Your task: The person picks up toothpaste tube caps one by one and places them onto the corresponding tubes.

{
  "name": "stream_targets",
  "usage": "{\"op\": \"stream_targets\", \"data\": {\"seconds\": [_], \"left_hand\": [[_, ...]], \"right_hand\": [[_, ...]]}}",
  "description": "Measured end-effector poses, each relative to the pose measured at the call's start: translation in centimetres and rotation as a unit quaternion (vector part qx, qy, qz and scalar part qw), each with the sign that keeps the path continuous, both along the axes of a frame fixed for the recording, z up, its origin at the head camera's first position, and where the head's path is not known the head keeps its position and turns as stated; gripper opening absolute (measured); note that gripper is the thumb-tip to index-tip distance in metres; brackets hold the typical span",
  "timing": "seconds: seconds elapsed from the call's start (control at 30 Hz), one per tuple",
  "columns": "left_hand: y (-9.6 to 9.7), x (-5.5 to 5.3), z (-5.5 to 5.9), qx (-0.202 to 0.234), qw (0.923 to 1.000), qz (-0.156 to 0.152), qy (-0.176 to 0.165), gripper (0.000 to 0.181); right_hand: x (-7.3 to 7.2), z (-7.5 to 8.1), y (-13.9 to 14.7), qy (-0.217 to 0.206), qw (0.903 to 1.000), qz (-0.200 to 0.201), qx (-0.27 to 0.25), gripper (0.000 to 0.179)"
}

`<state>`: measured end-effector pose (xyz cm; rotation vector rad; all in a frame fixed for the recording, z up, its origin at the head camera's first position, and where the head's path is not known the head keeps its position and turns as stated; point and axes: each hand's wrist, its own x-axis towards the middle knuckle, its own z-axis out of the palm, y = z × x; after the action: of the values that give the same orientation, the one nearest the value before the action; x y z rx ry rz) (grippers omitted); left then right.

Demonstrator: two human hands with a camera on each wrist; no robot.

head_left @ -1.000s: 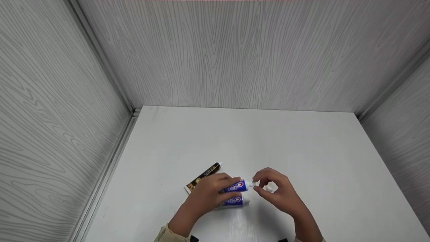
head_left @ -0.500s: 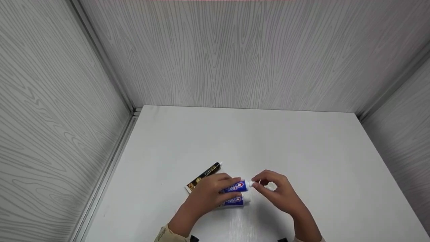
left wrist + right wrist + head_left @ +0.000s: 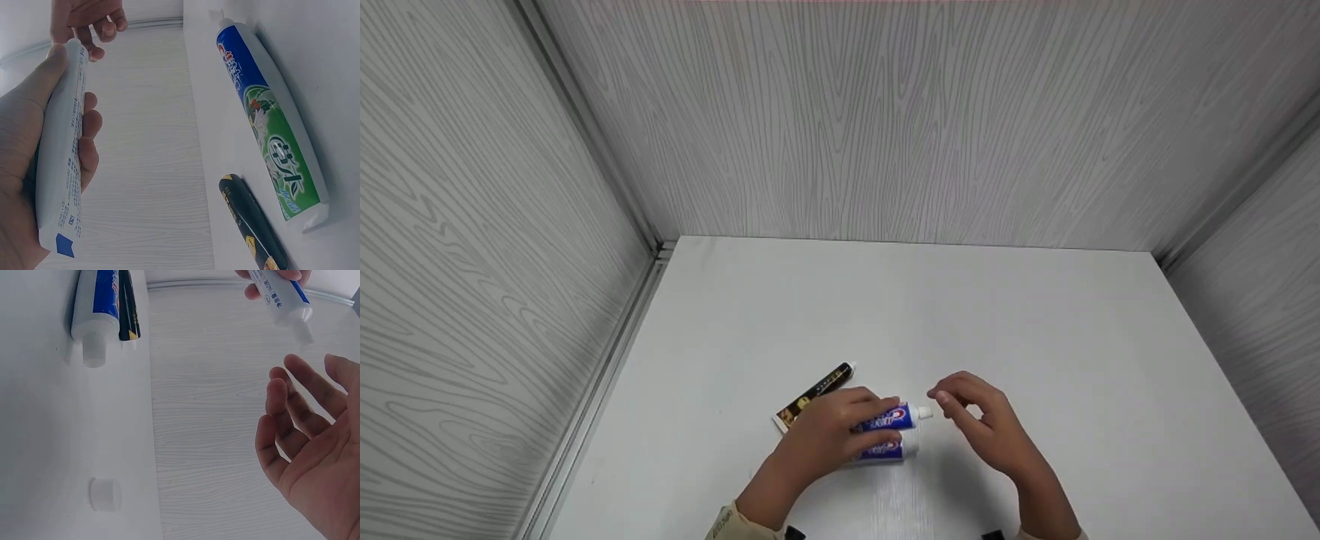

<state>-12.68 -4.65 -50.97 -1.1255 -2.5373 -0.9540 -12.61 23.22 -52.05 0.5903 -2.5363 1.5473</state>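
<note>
My left hand [image 3: 829, 427] grips a blue and white toothpaste tube [image 3: 889, 416], raised above the table and pointing right. In the left wrist view, the white back of this tube [image 3: 62, 146] lies between thumb and fingers. A narrow white cap [image 3: 925, 412] sits on its end. Just right of that cap is my right hand [image 3: 986, 424], apart from it, with loosely bent fingers and nothing between them. Below the held tube, a second toothpaste tube [image 3: 273, 124], blue and green with a white cap [image 3: 94, 350], lies on the table.
A black and gold tube [image 3: 816, 391] lies slanted on the white table [image 3: 915, 315], beyond my left hand. A short round white cap [image 3: 105, 495] rests on the table, hidden by my right hand in the head view. Grey wood-grain panels [image 3: 840, 120] enclose the table.
My right hand pinched a small white cap at the tube's tip, pressed it against the end, then let go and moved slightly right. The left hand stays nearly still.
</note>
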Motion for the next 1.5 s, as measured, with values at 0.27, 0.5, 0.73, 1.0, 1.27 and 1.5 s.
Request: {"op": "stream_targets", "data": {"seconds": [0.27,0.5,0.73,1.0,1.27,1.5], "left_hand": [[0.02,-0.06,-0.09,-0.007,1.0,-0.001,0.006,0.043],[0.11,0.02,0.02,-0.007,1.0,-0.004,-0.003,0.043],[0.12,0.08,-0.24,-0.004,0.9999,-0.009,-0.012,0.043],[0.1,0.06,-0.3,-0.006,0.9998,-0.01,-0.013,0.043],[0.67,0.03,-0.2,-0.002,0.9996,-0.024,0.015,0.043],[0.96,0.07,-0.18,-0.004,0.9995,-0.024,0.02,0.043]], "right_hand": [[0.2,0.06,0.43,0.069,0.9957,0.061,-0.005,0.044],[0.2,-0.23,0.06,0.084,0.9918,0.094,-0.02,0.041],[0.3,-0.38,-0.09,0.066,0.9938,0.087,-0.017,0.026],[0.35,-0.55,-0.08,0.03,0.9973,0.068,0.001,0.016],[0.25,-0.77,0.19,0.028,0.997,0.071,-0.013,0.018],[0.42,-0.67,0.58,0.002,0.9993,0.038,-0.001,0.024]]}}
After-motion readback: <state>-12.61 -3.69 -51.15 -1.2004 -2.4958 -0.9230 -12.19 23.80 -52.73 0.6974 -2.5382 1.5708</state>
